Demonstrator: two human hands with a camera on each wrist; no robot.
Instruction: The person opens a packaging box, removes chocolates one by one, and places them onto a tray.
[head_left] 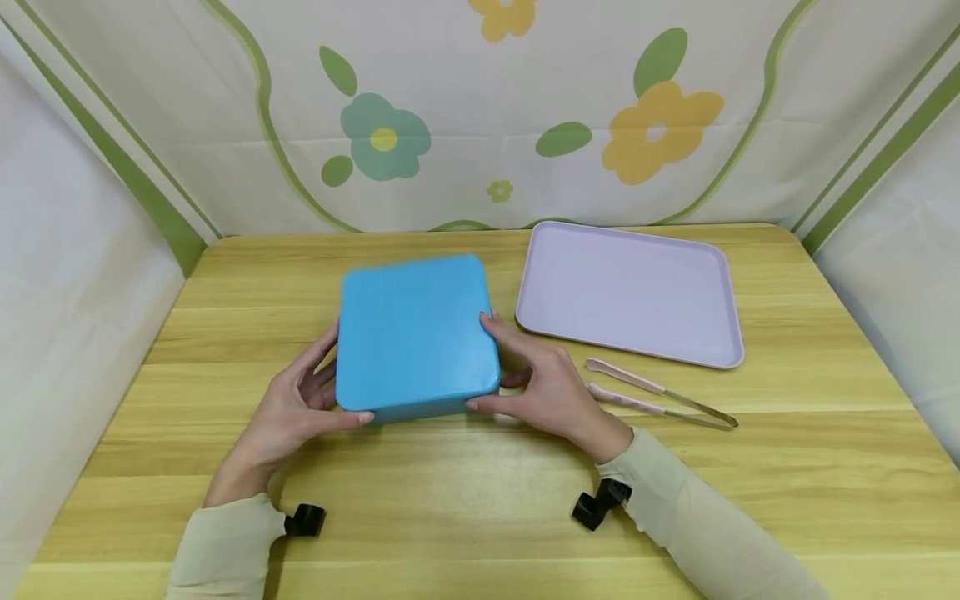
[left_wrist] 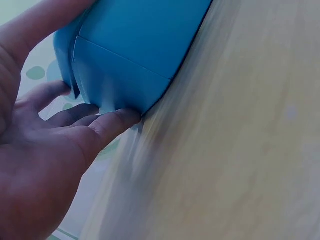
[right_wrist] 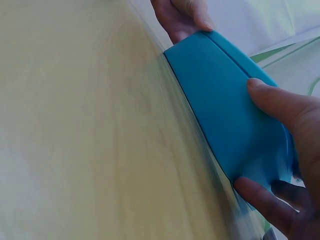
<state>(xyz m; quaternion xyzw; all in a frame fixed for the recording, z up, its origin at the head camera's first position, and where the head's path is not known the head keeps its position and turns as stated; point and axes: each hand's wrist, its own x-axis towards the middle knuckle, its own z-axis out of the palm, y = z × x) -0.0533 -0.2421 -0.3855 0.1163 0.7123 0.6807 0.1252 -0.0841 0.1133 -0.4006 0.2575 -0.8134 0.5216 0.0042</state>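
Observation:
A square blue box (head_left: 416, 333) with a smooth, rounded lid sits at the left of the table's middle. My left hand (head_left: 283, 412) holds its near left corner, thumb along the front edge and fingers against the left side. On the opposite side my right hand (head_left: 551, 387) grips the right edge, one finger on the lid's rim and the thumb at the front corner. In the left wrist view the lid's rim overhangs the box wall (left_wrist: 125, 55), with fingertips near the bottom edge. What the box contains is hidden.
A pale purple tray (head_left: 630, 292) lies at the back right. Between it and my right forearm are tongs (head_left: 663, 396) with pink-covered arms, spread apart. A flower-printed curtain (head_left: 465, 125) stands behind the wooden table (head_left: 465, 517).

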